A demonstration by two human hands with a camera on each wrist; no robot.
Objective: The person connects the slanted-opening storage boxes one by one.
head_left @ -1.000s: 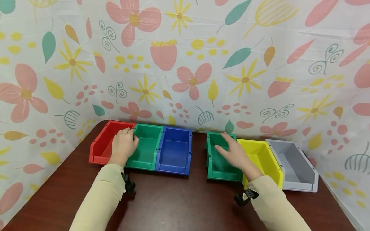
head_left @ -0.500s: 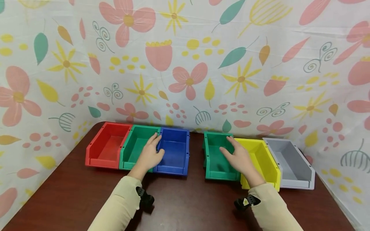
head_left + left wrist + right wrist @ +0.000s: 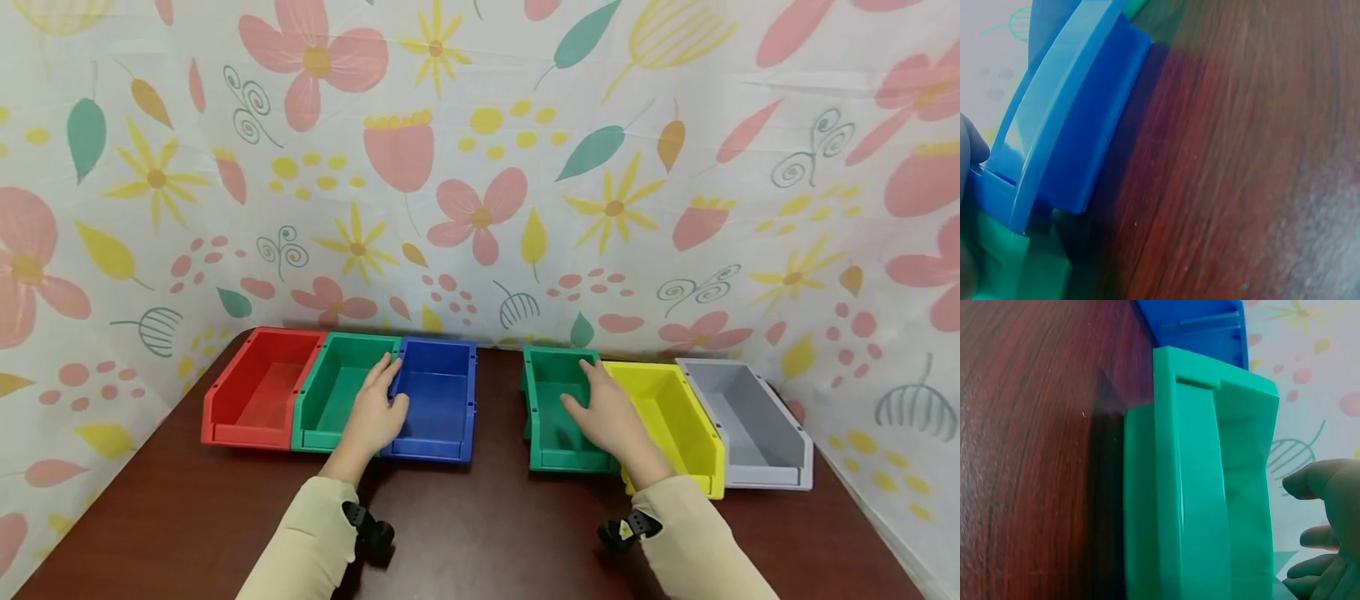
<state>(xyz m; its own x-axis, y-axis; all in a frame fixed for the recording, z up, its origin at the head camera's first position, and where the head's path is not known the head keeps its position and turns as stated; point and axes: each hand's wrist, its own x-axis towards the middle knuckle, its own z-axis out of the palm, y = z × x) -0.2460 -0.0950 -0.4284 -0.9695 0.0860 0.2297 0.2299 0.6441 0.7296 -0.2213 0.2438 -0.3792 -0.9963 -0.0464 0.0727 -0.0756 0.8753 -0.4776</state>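
In the head view my left hand [image 3: 373,418] is over the shared edge of a green bin [image 3: 318,417] and a blue bin [image 3: 435,408]. Its fingers point away from me, the thumb out over the blue bin. The left wrist view has a fingertip [image 3: 977,150] right at the blue bin's front corner. Over the other green bin [image 3: 551,417], my right hand [image 3: 611,417] has its thumb and fingers spread with nothing between them. In the right wrist view those fingers [image 3: 1313,478] appear beside that bin's side wall, partly cut off by the frame.
A red bin [image 3: 270,392] ends the left row. On the right, a yellow bin [image 3: 675,417] and a grey bin [image 3: 750,425] adjoin the green one. A strip of brown table [image 3: 498,417] separates the rows. A flower-print cloth [image 3: 480,292] hangs behind.
My left hand has moved right from the red and green bins to the green and blue edge, then slightly back left. The right hand stays over its green bin; the head view has shifted a little.
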